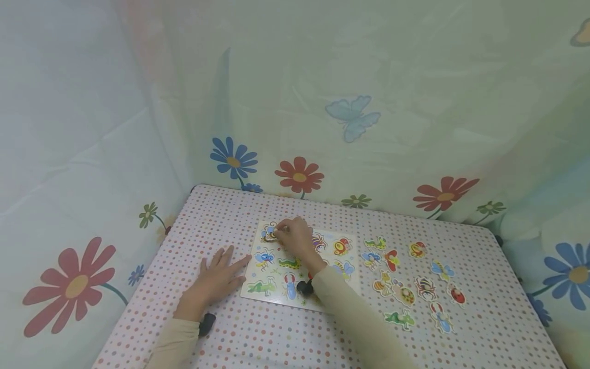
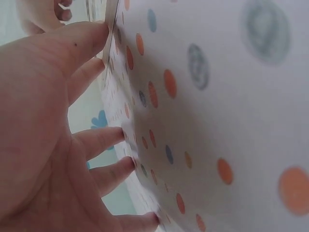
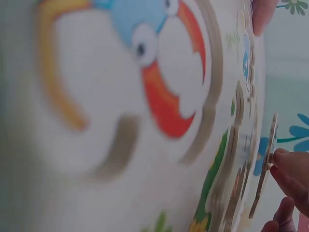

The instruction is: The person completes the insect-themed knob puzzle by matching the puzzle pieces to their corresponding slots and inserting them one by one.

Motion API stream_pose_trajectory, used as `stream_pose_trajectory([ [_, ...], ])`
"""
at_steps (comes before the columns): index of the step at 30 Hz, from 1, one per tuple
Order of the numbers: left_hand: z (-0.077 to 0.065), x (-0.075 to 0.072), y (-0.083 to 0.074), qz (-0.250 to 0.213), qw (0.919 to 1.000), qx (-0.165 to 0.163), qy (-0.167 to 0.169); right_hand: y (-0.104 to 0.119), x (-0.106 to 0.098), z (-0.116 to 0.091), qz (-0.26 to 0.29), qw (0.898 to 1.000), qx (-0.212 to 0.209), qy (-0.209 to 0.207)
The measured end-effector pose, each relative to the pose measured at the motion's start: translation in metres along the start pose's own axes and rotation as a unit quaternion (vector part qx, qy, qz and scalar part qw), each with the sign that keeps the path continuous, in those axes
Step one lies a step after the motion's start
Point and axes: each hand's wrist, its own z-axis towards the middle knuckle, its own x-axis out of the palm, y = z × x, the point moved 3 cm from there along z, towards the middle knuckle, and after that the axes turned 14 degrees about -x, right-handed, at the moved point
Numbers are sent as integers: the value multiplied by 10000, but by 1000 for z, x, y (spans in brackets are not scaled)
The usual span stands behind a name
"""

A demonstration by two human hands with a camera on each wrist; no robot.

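Note:
A pale insect puzzle board [image 1: 255,271] lies on the table, its recesses showing printed bugs. Over its upper left part, my right hand [image 1: 297,238] pinches a thin wooden puzzle piece [image 3: 263,176] by its knob. In the right wrist view the piece is edge-on and stands just off the board; its picture is hidden. Below the hand's fingers is a striped blue-winged bug [image 1: 269,233]. My left hand [image 1: 216,279] rests with spread fingers on the dotted cloth, thumb and index finger [image 2: 87,41] touching the board's left edge.
Several loose insect pieces lie right of the board, among them a green grasshopper [image 1: 400,320], a ladybird [image 1: 457,294], a blue stag beetle [image 1: 441,318] and a caterpillar [image 1: 375,243]. A flowered curtain [image 1: 276,102] hangs behind and beside the dotted table [image 1: 258,338].

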Motion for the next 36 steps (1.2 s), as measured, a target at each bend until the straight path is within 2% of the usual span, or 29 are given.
stream_pose_trajectory([
  [6, 0, 1, -1, 53, 10000, -23, 18, 9, 9, 3, -3, 9997, 128, 195],
  [18, 2, 5, 0, 125, 9999, 83, -57, 14, 15, 6, -460, 9964, 482, 533],
  [26, 3, 5, 0, 134, 9998, 115, -70, 17, 14, 6, -446, 9960, 429, 649],
  [31, 3, 5, 2, 130, 9999, 67, -70, 22, 4, 3, -215, 9981, 324, 474],
  [36, 3, 5, 3, 75, 10000, 2, -35, 29, -20, -2, 83, 9999, 21, 102],
])
